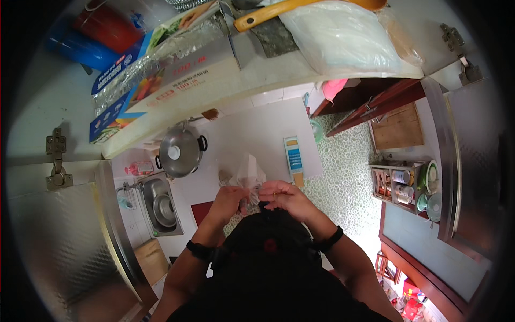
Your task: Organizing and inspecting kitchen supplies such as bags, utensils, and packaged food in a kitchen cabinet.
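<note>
Both hands are in front of my body, at the near edge of a white countertop (249, 120). Between them hangs a thin, clear plastic bag (250, 169), crumpled at its lower end. The fingers of my left hand (228, 201) pinch one side of it. My right hand (287, 198) has its fingers curled at the other side, some of them hidden by the hand itself. Just beyond my left hand lies a small brownish object (224, 176), too blurred to name. A grater (294, 159) with a blue middle lies to the right on the countertop.
A two-handled metal wok (187, 147) containing a small white dish (174, 153) stands left. Beyond it, a metal pot (165, 211) sits in the sink (179, 225). Overhead, a shelf holds an opened foil box (181, 66) and wooden spoon (277, 13). Cabinet doors (68, 233) flank me.
</note>
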Available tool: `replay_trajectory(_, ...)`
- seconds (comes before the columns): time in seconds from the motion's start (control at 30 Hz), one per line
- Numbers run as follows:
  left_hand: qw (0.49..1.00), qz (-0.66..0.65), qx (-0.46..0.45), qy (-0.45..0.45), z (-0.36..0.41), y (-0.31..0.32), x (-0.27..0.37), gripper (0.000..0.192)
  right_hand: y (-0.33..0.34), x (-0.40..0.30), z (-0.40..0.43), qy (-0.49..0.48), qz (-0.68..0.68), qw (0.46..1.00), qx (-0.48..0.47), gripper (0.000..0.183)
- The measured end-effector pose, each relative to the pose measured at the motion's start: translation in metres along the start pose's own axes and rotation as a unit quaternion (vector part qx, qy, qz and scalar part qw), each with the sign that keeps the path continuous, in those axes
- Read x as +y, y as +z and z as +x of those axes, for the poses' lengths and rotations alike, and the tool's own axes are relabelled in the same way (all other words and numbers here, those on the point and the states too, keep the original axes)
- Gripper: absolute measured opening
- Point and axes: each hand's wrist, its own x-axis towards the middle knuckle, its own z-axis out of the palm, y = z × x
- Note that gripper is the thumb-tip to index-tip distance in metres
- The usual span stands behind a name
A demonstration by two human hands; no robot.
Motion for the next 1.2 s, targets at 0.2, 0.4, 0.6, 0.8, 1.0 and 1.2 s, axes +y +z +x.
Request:
replay_trajectory(0.2, 0.999, -0.029, -0.012, 0.007, -0.004, 0.008, -0.001, 0.032, 0.01, 0.002, -0.011, 0.001, -0.022, 0.999, 0.038, 0.042)
replay_trajectory(0.4, 0.999, -0.019, -0.044, 0.008, -0.003, 0.018, -0.008, 0.028, 0.009, 0.015, -0.017, -0.025, -0.137, 0.986, 0.091, 0.033)
replay_trajectory(0.6, 0.997, 0.004, -0.076, -0.004, 0.0, 0.021, -0.022, 0.027, 0.018, 0.012, -0.027, 0.022, -0.206, 0.967, 0.152, 0.018)
replay_trajectory(0.8, 0.997, 0.002, -0.076, -0.017, 0.006, 0.026, -0.03, 0.028, 0.013, 0.02, -0.032, 0.005, -0.213, 0.965, 0.156, 0.008)
replay_trajectory(1.0, 0.995, -0.019, -0.099, -0.009, -0.001, 0.031, -0.023, 0.029, 0.016, 0.016, -0.029, -0.035, -0.238, 0.949, 0.205, 0.018)
replay_trajectory(1.2, 0.993, -0.05, -0.107, 0.016, -0.005, 0.033, -0.018, 0.03, 0.037, 0.004, -0.033, -0.058, -0.217, 0.959, 0.172, 0.022)
